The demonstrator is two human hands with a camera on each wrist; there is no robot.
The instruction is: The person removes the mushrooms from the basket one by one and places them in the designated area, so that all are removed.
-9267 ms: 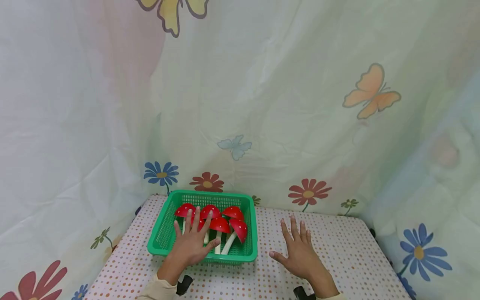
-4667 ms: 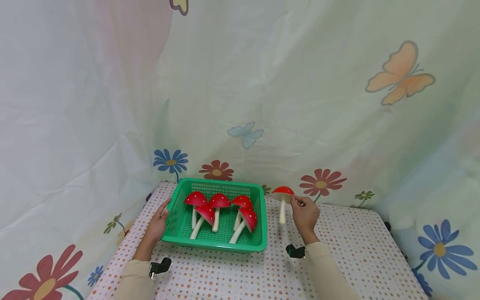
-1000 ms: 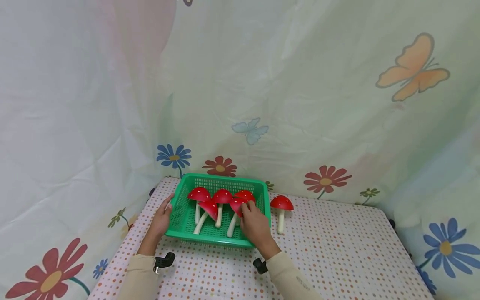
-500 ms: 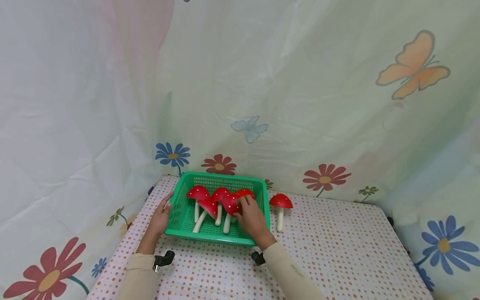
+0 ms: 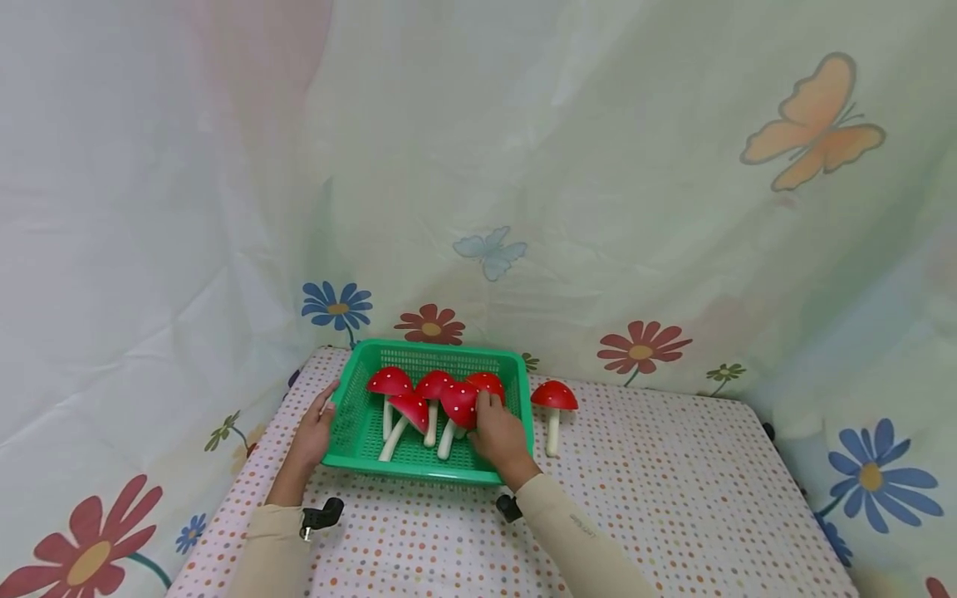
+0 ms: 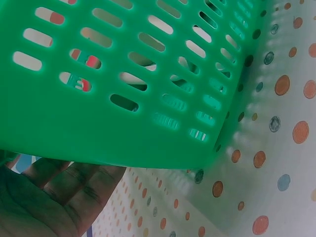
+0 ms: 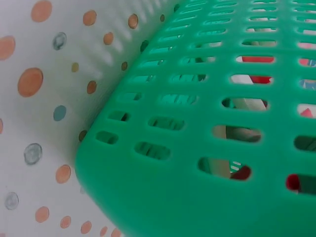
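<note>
Several toy mushrooms with red, white-dotted caps and pale stems lie in a green plastic basket (image 5: 419, 473). My right hand (image 5: 499, 432) reaches over the basket's right side, curled fingers pinching a toy mushroom (image 5: 486, 382) at the back right; its stem is mostly hidden. Left of these fingers lies a tilted mushroom (image 5: 458, 403). At the basket's left side, my left hand (image 5: 310, 436) touches the rim with loosely extended fingers, partly hidden behind the basket in the left wrist view. The right wrist view shows the basket wall (image 7: 148, 187), not the hand.
One toy mushroom (image 5: 554, 397) lies on the dotted tablecloth (image 5: 658, 482) just right of the basket. A flower-and-butterfly curtain (image 5: 568, 208) hangs behind the table and along both sides. Dark wrist-worn cameras (image 5: 323, 515) sit by the sleeves.
Since nine seconds ago, one mushroom has gone from basket to table on the right. Over the last second, the front right mushroom has turned left, its dotted cap now facing up beside my right fingers.
</note>
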